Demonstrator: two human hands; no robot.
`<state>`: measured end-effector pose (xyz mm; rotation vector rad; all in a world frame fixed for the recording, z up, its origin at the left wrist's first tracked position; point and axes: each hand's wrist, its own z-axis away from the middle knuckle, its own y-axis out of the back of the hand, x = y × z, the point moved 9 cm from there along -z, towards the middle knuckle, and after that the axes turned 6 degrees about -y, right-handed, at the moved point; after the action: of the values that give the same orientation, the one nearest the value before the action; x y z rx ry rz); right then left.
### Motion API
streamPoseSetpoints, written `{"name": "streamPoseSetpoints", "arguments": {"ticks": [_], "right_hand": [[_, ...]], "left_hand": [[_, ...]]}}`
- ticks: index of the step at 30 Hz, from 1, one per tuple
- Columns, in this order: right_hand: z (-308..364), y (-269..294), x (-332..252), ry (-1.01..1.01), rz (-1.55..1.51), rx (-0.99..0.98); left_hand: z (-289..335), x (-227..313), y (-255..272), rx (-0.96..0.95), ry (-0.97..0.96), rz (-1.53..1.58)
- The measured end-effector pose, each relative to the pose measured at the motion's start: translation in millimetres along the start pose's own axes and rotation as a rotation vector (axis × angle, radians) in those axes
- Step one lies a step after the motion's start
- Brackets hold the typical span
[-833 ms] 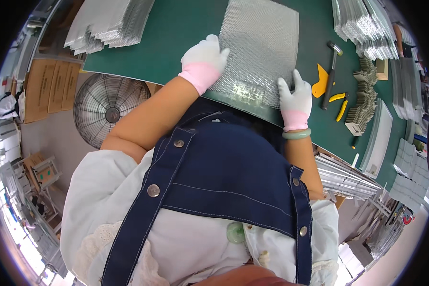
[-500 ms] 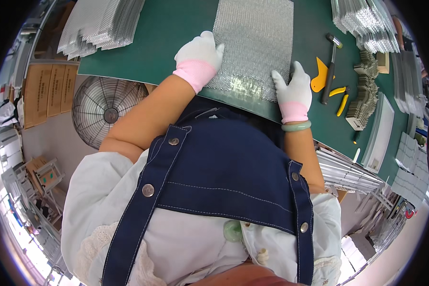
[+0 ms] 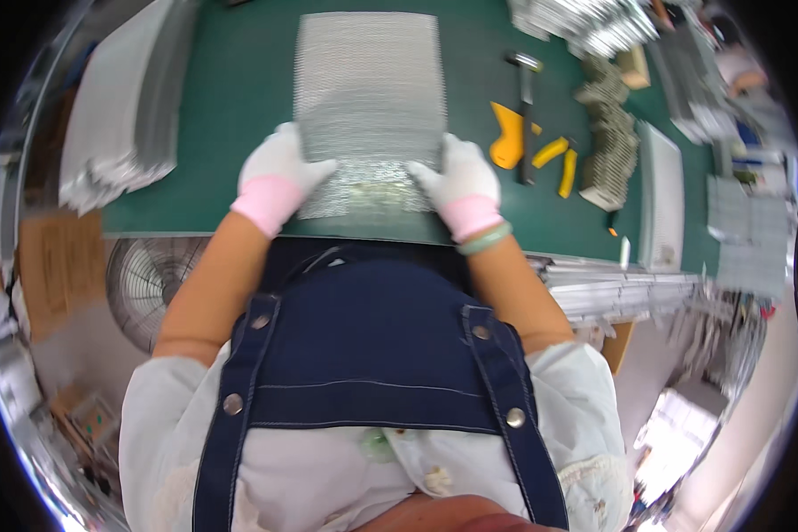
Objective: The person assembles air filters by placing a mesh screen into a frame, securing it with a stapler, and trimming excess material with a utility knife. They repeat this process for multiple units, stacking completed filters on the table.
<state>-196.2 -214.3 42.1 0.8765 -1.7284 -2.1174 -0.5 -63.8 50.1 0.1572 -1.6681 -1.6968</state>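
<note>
A silvery sheet of fine metal mesh (image 3: 368, 97) lies lengthwise on the green tabletop, its near end close to the front edge. My left hand (image 3: 279, 173), in a white glove with a pink cuff, holds the sheet's left side, thumb laid over the top face. On the opposite side my right hand (image 3: 459, 182), gloved the same way, grips the edge with its thumb pointing inward over the mesh. The fingertips beneath or along both edges are partly hidden. A pale green bangle (image 3: 485, 239) circles my right wrist.
Right of the sheet lie a hammer (image 3: 526, 115), a yellow scraper (image 3: 507, 137) and yellow-handled pliers (image 3: 559, 161). Beyond them stands a row of stacked grey-green pieces (image 3: 610, 146). Mesh sheets are piled at left (image 3: 129, 97) and far right (image 3: 585, 22). A floor fan (image 3: 146, 288) stands below the table's left side.
My view has swung to the right, so the table now looks level. Both thumbs have come in over the mesh, and my hands now sit evenly on its two sides.
</note>
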Motion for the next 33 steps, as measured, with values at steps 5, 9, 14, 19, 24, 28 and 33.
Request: {"name": "streamPoseSetpoints", "arguments": {"ticks": [5,9,14,19,24,28,33], "right_hand": [[10.3,52.6,39.3,-0.072,-0.075,0.302],[35.5,126.7,173.6,-0.050,0.355,0.727],[36.1,130.8,246.2,-0.068,0.610,0.501],[49.0,172.5,208.5,0.333,0.391,0.644],[107.0,122.5,184.9,0.478,0.422,0.533],[128.6,87.4,255.0,0.074,-0.114,0.534],[84.0,67.4,277.5,-0.494,0.003,0.345]], "left_hand": [[-1.2,32.4,28.8,0.057,0.017,-0.312],[-2.0,0.9,-10.3,0.203,-0.478,-0.346],[32.8,34.7,-21.5,0.056,-0.563,-0.359],[42.4,46.6,-15.1,0.209,-0.541,-0.364],[97.7,41.0,12.7,0.484,-0.472,0.016],[150.6,-23.7,-12.4,0.241,0.019,0.659],[153.2,-40.6,-75.0,-0.216,0.275,0.939]]}}
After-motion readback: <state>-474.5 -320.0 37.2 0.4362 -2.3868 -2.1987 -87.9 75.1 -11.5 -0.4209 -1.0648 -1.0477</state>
